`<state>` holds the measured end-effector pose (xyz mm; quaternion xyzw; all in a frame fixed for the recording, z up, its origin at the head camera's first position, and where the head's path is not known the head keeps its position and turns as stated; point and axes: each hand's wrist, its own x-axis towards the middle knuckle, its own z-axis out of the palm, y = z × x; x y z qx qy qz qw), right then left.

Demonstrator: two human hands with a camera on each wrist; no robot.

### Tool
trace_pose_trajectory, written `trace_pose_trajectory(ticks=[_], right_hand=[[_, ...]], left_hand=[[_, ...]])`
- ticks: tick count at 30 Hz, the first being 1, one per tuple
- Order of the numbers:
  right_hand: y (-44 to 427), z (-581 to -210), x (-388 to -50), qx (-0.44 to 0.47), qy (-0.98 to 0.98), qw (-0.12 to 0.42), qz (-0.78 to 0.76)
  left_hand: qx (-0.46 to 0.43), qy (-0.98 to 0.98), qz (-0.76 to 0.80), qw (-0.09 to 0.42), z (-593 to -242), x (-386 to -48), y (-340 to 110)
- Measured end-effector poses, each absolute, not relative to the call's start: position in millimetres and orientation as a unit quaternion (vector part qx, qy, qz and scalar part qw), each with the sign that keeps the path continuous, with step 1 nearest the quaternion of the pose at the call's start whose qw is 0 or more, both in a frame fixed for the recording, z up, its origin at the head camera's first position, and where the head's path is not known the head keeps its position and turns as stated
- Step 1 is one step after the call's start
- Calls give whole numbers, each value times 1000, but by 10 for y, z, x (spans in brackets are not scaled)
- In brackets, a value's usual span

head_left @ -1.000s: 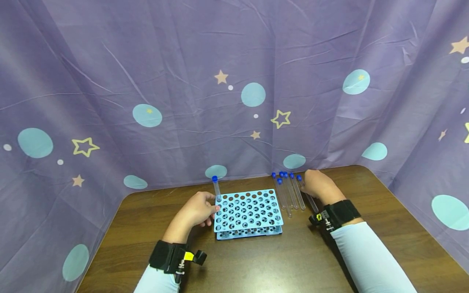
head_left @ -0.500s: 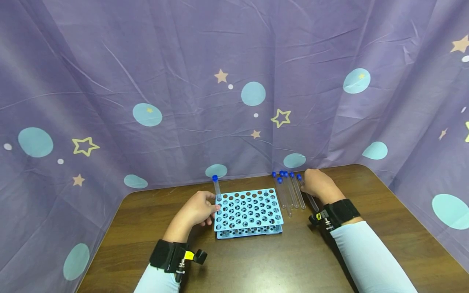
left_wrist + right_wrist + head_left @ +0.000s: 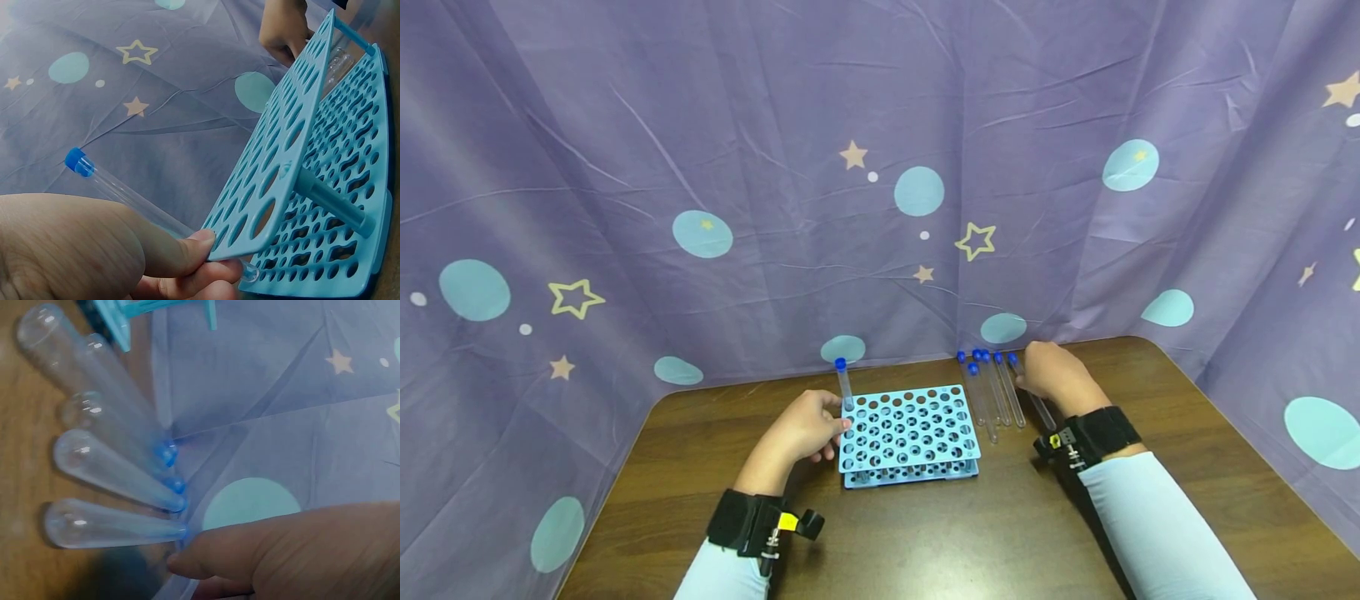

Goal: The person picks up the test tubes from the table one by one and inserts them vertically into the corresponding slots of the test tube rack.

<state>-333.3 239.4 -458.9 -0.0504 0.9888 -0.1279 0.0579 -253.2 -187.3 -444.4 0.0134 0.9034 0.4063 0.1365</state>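
Note:
My left hand [image 3: 805, 425] grips the left edge of a light blue test tube rack [image 3: 910, 429]; in the left wrist view the thumb lies on the top plate's corner, with fingers below. One clear test tube [image 3: 134, 200] with a blue cap [image 3: 79, 162] stands in the rack's far left corner hole. At the table's far right, my right hand [image 3: 1056, 375] pinches the rightmost capped test tube [image 3: 1042, 412] close to its cap. That tube slants down under the wrist, and the right wrist view shows only a short piece below the fingers.
Several capped test tubes [image 3: 1003, 396] lie side by side between the rack and my right hand, caps toward the curtain. A purple curtain [image 3: 775, 208] with stars and dots rises behind the wooden table [image 3: 925, 542].
My right hand has shifted very slightly toward the curtain, and the pinched tube's cap with it. My left hand and the rack stay in place.

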Motion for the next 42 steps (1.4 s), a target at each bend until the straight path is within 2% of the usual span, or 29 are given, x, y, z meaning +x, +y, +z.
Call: trace_pose_trajectory(ticks=[14, 24, 42], right_hand=[[2393, -4230, -3194, -99, 973, -63, -199], [2256, -4054, -3092, -88, 967, -95, -218], [2116, -3876, -3009, -128, 937, -192, -261]], left_hand=[[3, 898, 417, 140, -4396, -2529, -1861], [8, 902, 410, 136, -4404, -2521, -1856], [9, 904, 404, 138, -4442, -2540, -1871]])
